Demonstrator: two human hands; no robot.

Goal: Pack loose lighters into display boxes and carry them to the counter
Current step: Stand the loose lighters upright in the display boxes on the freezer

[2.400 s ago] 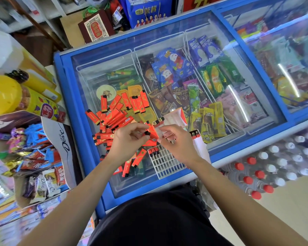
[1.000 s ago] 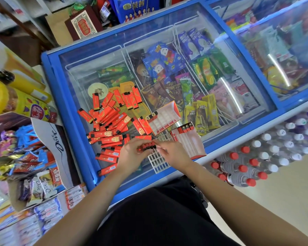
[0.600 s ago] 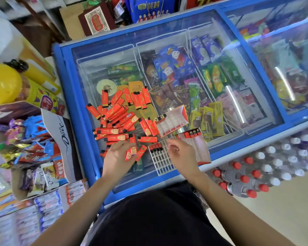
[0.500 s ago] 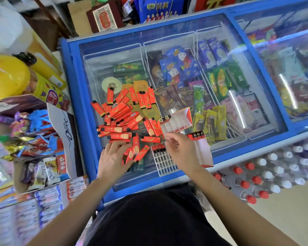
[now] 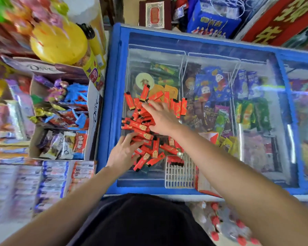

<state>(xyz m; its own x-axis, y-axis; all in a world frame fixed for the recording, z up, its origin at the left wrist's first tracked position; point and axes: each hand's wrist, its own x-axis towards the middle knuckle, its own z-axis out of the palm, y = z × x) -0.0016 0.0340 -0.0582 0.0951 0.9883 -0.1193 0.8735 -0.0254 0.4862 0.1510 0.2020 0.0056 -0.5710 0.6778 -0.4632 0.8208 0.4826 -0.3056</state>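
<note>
Several loose red lighters (image 5: 140, 127) lie in a heap on the glass lid of a blue chest freezer (image 5: 114, 96). My left hand (image 5: 124, 152) rests flat on the near side of the heap with fingers spread. My right hand (image 5: 161, 116) reaches across onto the far side of the heap, fingers straight over the lighters. A white grid tray (image 5: 180, 176) lies near the front edge with a few lighters standing in its top row. A red and white display box (image 5: 209, 136) shows past my right forearm, which hides most of it.
A Dove carton of wrapped sweets (image 5: 64, 121) stands left of the freezer, with a yellow jar (image 5: 59, 43) behind it. Ice cream packs fill the freezer under the glass. Red-capped bottles (image 5: 226, 226) stand on the floor at lower right.
My right hand left the grid tray and reached up-left onto the lighter heap. My left hand stayed on the near side of the heap. The camera swung left and blurred.
</note>
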